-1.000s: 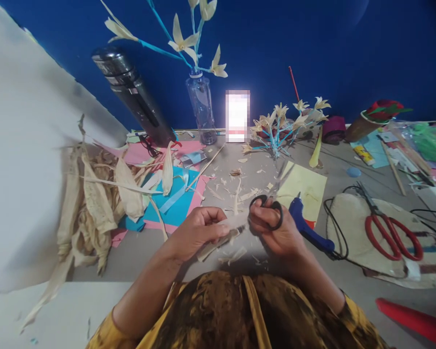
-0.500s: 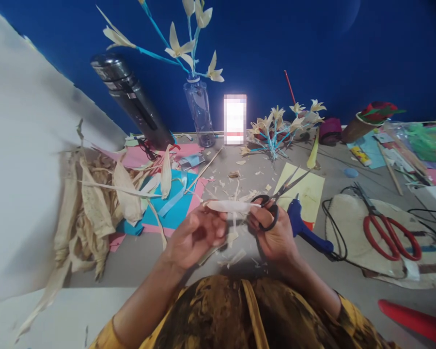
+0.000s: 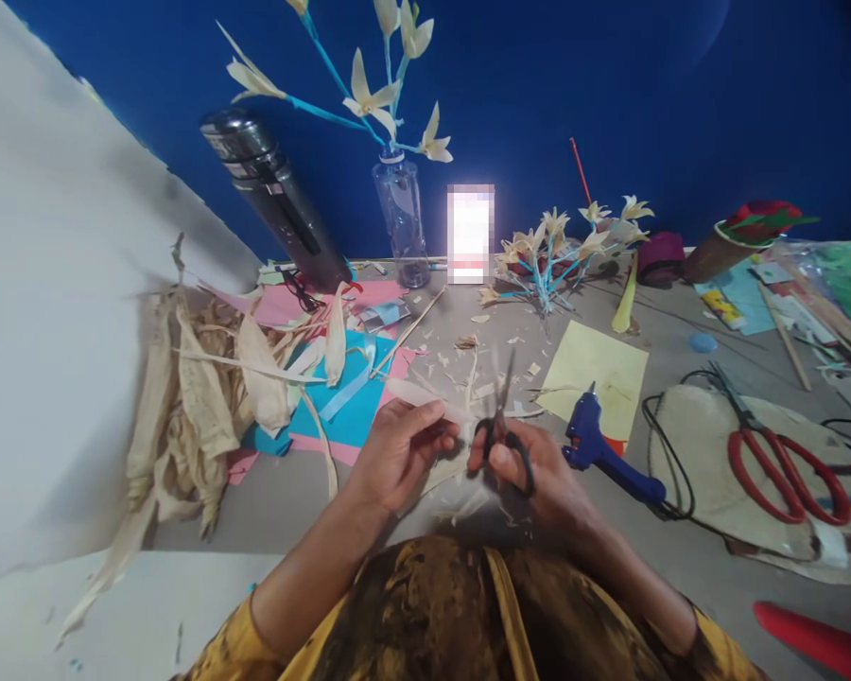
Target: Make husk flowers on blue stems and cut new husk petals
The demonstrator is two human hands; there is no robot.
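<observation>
Two bare hands meet above a grey table (image 3: pixel 284 501), in front of a patterned yellow-and-brown garment. The left hand (image 3: pixel 406 452) pinches a pale strip (image 3: pixel 415 391), thumb and fingers together on it; the strip slants across the middle, its right end near the other hand. The right hand (image 3: pixel 535 463) is closed round black-handled scissors (image 3: pixel 500 422), blades pointing away from the body (they are blurred, so whether they touch the strip cannot be told).

The left fingertips sit close to the scissors, so a slip could nick one; the thin strip might also tear or bend if pulled while cut. A wide swing of the right elbow could catch the glue gun's black cord (image 3: pixel 689 478).

Space is tight: a blue glue gun (image 3: pixel 606 445) lies just beside the right hand, a blue sheet (image 3: pixel 312 416) and heaped husks (image 3: pixel 191 407) bound the left. Ahead, only light scraps (image 3: pixel 470 378) litter the tabletop. The near edge runs close to the body.
</observation>
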